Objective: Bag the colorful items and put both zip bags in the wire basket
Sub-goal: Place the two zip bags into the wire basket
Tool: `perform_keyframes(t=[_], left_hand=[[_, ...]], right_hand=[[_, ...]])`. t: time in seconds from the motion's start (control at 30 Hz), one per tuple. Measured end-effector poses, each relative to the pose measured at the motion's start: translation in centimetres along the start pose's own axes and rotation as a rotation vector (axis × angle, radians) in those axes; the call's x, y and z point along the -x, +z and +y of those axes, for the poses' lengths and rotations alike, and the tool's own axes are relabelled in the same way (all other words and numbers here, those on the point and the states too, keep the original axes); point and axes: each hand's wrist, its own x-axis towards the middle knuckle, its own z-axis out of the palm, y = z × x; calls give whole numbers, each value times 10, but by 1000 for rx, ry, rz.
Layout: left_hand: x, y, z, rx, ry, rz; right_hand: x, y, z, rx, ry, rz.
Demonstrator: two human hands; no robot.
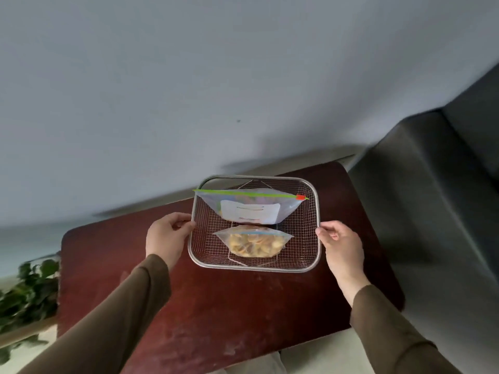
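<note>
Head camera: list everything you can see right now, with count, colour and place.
wire basket: one, silver mesh, on the table, held at both short sides.
large zip bag: one, clear with white label, green strip and red slider, far half of basket.
small zip bag: one, clear with blue strip, yellow-orange pieces inside, near half of basket.
table: one, dark red-brown, centre.
sofa: one, grey, right.
plant: one, green leaves, lower left.
wall: pale grey-blue, behind.
hands: left hand and right hand, brown sleeves, gripping the basket rim.
</note>
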Motion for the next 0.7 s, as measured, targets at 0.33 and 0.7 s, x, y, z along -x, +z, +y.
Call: perform_keyframes(t=[0.33,0.7], left_hand=[[18,-61,-66,163,-188,185],[16,-65,-90,199,-240,217]], right_hand=[[1,74,-52,142,-142,-153],[1,95,-68,184,-169,-160]])
